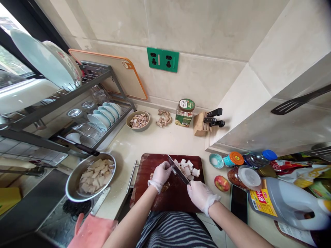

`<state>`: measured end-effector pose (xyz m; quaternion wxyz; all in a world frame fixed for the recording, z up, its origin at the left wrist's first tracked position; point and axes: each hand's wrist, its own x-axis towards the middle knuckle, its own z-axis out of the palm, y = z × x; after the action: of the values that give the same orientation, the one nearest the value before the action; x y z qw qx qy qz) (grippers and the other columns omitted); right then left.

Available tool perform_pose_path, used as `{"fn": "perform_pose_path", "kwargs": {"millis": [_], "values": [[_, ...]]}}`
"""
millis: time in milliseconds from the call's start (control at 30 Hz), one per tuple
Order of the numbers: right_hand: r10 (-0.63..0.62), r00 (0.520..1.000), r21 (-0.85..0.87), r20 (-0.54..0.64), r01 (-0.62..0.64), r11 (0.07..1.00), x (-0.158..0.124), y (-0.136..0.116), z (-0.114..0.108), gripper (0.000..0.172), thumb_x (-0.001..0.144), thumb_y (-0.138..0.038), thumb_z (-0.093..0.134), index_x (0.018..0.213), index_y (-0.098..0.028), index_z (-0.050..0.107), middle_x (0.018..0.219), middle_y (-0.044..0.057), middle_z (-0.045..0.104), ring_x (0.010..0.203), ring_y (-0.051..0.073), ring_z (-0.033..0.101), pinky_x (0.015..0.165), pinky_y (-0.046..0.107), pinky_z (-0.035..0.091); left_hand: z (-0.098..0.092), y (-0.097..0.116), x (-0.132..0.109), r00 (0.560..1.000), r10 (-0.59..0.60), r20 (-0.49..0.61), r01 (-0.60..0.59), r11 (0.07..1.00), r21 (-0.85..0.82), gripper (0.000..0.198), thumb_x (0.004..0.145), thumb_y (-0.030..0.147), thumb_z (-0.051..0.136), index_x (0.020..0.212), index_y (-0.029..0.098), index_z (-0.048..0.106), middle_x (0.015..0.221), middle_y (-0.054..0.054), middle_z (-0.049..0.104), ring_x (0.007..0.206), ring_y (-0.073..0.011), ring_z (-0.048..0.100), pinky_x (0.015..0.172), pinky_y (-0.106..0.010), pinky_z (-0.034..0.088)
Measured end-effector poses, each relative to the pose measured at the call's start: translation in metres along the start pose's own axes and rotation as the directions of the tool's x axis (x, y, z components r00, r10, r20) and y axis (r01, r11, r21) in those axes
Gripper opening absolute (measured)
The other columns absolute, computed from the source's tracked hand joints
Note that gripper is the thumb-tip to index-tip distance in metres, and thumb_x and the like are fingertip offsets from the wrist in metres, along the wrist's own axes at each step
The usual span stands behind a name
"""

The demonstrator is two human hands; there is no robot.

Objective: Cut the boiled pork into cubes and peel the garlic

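Stood at the near edge of a dark red chopping board, dressed in a striped garment and translucent disposable gloves. Held a kitchen knife in the right hand, fingers wrapped round the handle by the board's right side, blade slanting away toward the middle. Poised the left hand near the blade's tip, fingertips drawn close together; could not tell whether pinching a piece. Under that left hand, noticed brownish scraps, partly hidden. Beyond the blade, toward the board's far right corner, saw a loose heap of pale diced chunks, kind uncertain. Judged the dicing of that heap mostly done, with perhaps only the brownish scraps left to deal with on the board. Past the board's left edge, noted a steel pan of broader pale slices, seemingly undiced; past its right edge, a red apple. Toward the countertop's far edge, spotted a bowl of small chopped pieces, apparently finished, then ginger root, seemingly uncut, and a wooden knife block.
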<state>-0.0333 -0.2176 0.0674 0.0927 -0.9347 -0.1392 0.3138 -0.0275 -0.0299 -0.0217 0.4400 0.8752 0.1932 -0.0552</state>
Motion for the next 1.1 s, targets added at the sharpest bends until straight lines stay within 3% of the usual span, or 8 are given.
{"fn": "perform_pose_path", "kwargs": {"millis": [400,833,1100], "values": [[0.001,1.0,0.0,0.007,-0.001,1.0,0.002,-0.004,0.004,0.036,0.091,-0.025,0.032,0.09,-0.014,0.066,0.085,0.016,0.07,0.084,0.025,0.067,0.064,0.031,0.044,0.011,-0.01,0.017,0.991,-0.132,0.021,0.134,0.981,-0.143,0.011,0.067,0.025,0.062,0.062,0.017,0.056,0.059,0.002,0.058,0.056,-0.01,0.051,0.055,-0.019,0.039],[0.016,0.999,0.029,0.051,-0.017,0.999,0.005,-0.013,-0.004,0.037,0.09,-0.024,0.033,0.091,-0.011,0.067,0.089,0.018,0.07,0.087,0.027,0.067,0.065,0.031,0.044,0.0,0.007,0.022,0.961,-0.244,0.127,0.261,0.954,-0.144,0.016,0.063,0.017,0.066,0.054,0.017,0.053,0.045,0.006,0.048,0.046,-0.0081,0.045,0.048,-0.02,0.035],[0.02,0.998,0.059,0.053,-0.024,0.998,0.008,-0.012,-0.005,0.037,0.089,-0.025,0.033,0.092,-0.011,0.067,0.09,0.018,0.07,0.087,0.027,0.067,0.067,0.033,0.046,0.001,0.007,0.023,0.928,-0.311,0.202,0.348,0.92,-0.18,0.018,0.065,0.015,0.064,0.059,0.018,0.048,0.05,0.003,0.056,0.046,-0.0094,0.054,0.051,-0.02,0.043]]}}
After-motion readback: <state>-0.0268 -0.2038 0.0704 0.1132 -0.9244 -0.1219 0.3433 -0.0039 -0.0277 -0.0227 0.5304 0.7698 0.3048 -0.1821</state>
